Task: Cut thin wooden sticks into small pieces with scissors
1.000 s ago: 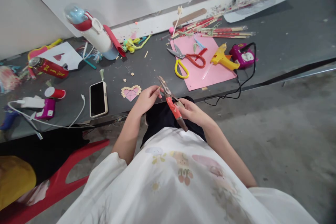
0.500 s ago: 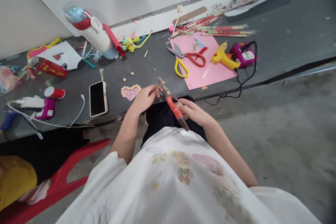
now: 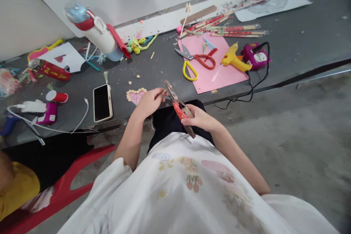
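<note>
My left hand (image 3: 150, 101) is closed in a pinch on a thin wooden stick (image 3: 165, 91) at the table's front edge. My right hand (image 3: 197, 117) is wrapped round the handles of a pair of pliers (image 3: 174, 97), one handle bound in red-orange tape. The jaws point up and left, close to the left fingertips; whether they touch the stick I cannot tell. Just left of my left hand lies a pink heart-shaped card (image 3: 135, 97) edged with small pale pieces, partly covered by the hand. Two loose pale pieces (image 3: 138, 76) lie behind it.
Scissors (image 3: 192, 58) and a yellow glue gun (image 3: 235, 58) rest on pink paper (image 3: 204, 82). Its black cable hangs over the front edge. On the left are a phone (image 3: 102, 103), a red can (image 3: 52, 70) and a tall bottle (image 3: 101, 36). A person (image 3: 19, 190) sits at lower left.
My right thumb has come over the taped handle, and the hand has shifted slightly left with the pliers. My left hand is nearly still. More white paper shows at the back right.
</note>
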`<action>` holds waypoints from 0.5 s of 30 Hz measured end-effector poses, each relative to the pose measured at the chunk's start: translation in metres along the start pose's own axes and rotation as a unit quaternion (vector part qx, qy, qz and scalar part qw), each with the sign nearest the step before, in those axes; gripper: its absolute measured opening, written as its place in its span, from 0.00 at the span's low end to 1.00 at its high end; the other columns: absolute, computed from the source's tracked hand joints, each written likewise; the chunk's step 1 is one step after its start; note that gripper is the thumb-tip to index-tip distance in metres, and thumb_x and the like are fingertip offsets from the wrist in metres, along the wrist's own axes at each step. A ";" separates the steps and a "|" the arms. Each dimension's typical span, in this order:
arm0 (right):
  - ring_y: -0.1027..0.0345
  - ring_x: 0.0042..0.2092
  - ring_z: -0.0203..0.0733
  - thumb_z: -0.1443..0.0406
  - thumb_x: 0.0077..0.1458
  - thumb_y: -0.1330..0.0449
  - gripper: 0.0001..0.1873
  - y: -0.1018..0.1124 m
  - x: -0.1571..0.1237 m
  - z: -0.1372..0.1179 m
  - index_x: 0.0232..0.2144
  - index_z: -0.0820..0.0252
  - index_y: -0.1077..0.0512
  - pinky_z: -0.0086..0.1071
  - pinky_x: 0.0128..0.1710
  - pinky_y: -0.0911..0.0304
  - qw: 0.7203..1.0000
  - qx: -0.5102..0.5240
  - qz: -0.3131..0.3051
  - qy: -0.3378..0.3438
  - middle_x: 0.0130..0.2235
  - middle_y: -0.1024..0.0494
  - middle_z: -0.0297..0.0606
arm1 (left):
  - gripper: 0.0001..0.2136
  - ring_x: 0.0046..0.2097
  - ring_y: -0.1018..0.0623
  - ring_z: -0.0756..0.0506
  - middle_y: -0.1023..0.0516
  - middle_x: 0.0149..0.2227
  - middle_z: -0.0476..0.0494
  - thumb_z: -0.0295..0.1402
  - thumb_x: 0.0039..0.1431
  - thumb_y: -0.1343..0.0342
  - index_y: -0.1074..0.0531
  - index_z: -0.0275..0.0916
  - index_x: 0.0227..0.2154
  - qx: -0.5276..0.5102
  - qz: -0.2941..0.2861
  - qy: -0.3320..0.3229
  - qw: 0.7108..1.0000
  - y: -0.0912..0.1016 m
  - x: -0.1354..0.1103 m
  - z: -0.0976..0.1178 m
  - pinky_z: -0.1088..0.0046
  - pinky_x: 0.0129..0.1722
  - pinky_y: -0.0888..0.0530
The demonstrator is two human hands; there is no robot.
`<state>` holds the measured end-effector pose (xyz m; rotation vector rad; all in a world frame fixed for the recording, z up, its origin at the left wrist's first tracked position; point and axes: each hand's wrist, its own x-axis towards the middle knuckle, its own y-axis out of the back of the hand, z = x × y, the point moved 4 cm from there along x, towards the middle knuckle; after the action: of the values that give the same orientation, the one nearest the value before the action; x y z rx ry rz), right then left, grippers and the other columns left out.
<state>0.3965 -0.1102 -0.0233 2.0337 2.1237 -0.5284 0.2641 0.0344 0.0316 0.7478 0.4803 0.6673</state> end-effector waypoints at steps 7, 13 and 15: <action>0.41 0.27 0.32 0.56 0.48 0.37 0.17 -0.004 -0.002 -0.002 0.33 0.60 0.37 0.26 0.25 0.46 0.999 0.028 -0.023 0.007 0.28 0.32 0.30 | 0.14 0.31 0.27 0.49 0.22 0.30 0.48 0.35 0.61 0.56 0.25 0.39 0.37 -0.003 -0.005 0.001 1.000 0.000 0.001 -0.001 0.74 0.34 0.33; 0.41 0.26 0.32 0.58 0.48 0.38 0.14 -0.004 -0.003 -0.003 0.32 0.60 0.37 0.26 0.24 0.46 0.999 0.028 -0.022 0.015 0.27 0.33 0.30 | 0.13 0.34 0.26 0.48 0.22 0.30 0.49 0.34 0.61 0.56 0.26 0.38 0.36 -0.018 -0.022 -0.007 1.000 0.001 0.002 -0.002 0.74 0.35 0.34; 0.42 0.25 0.32 0.58 0.49 0.38 0.14 -0.005 -0.004 -0.003 0.31 0.59 0.38 0.26 0.23 0.47 0.999 0.024 -0.031 0.022 0.26 0.33 0.30 | 0.13 0.35 0.26 0.48 0.22 0.30 0.49 0.33 0.60 0.56 0.27 0.38 0.35 -0.019 -0.028 -0.011 0.999 0.002 0.002 -0.001 0.74 0.36 0.34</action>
<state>0.3927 -0.1126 -0.0186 2.0281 2.2260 -0.5544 0.2638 0.0373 0.0319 0.7029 0.4659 0.6129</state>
